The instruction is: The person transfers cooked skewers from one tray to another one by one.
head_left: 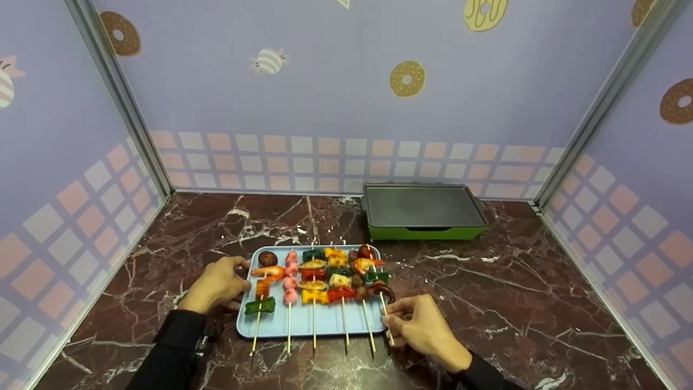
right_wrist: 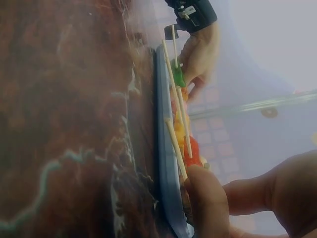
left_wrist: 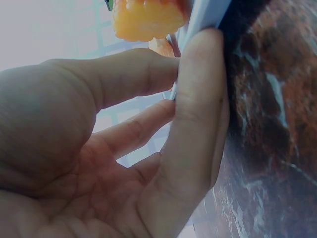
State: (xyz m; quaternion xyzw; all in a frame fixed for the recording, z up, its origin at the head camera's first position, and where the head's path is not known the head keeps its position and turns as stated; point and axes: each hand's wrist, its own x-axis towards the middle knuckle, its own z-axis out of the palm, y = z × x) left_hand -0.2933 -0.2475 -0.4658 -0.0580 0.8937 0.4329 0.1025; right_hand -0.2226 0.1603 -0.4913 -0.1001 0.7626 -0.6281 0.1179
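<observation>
A light blue tray (head_left: 325,319) lies on the dark marble counter with several toy food skewers across it, their sticks jutting past the near edge. One skewer carries pink balls (head_left: 291,283); the leftmost has a shrimp (head_left: 269,272) and a green pepper piece (head_left: 260,306). My left hand (head_left: 221,284) pinches the tray's left rim, thumb above and a finger beneath, as the left wrist view shows; corn (left_wrist: 146,20) is close by. At the right rim my right hand (head_left: 421,323) grips the tray's near corner, beside the rightmost stick (head_left: 386,319). Its fingertips are partly hidden.
A green grill box (head_left: 427,233) with a dark flat plate (head_left: 425,205) on top stands behind the tray to the right, near the back wall. Patterned panels (head_left: 325,97) enclose the counter (head_left: 520,292) at the back and both sides.
</observation>
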